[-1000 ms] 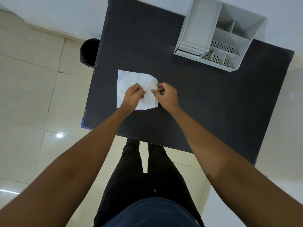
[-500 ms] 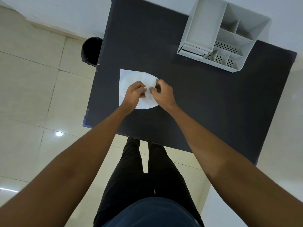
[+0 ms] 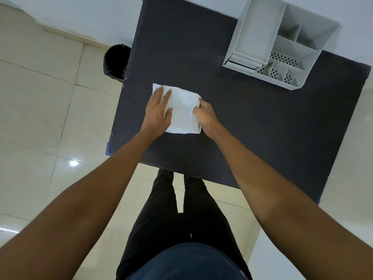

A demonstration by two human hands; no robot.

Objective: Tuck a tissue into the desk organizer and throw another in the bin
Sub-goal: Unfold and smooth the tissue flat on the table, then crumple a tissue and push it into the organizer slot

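A white tissue [image 3: 182, 112] lies flat on the black table [image 3: 252, 128], near its left side. My left hand [image 3: 158, 111] rests palm down on the tissue's left part, fingers spread and flat. My right hand [image 3: 204, 116] pinches the tissue's right edge between thumb and fingers. The grey desk organizer [image 3: 282, 43] stands at the table's far right, with one long compartment and several small ones. A black bin [image 3: 116, 61] stands on the floor beside the table's far left edge. Only one tissue shows.
Pale floor tiles [image 3: 40, 118] lie to the left of the table. A white wall [image 3: 80, 15] runs behind the table and bin. My legs in dark trousers [image 3: 181, 209] stand at the table's near edge.
Both hands were pinching the tissue's middle together. Now the left hand has opened and lies flat on the tissue's left part, and the right hand has shifted to its right edge.
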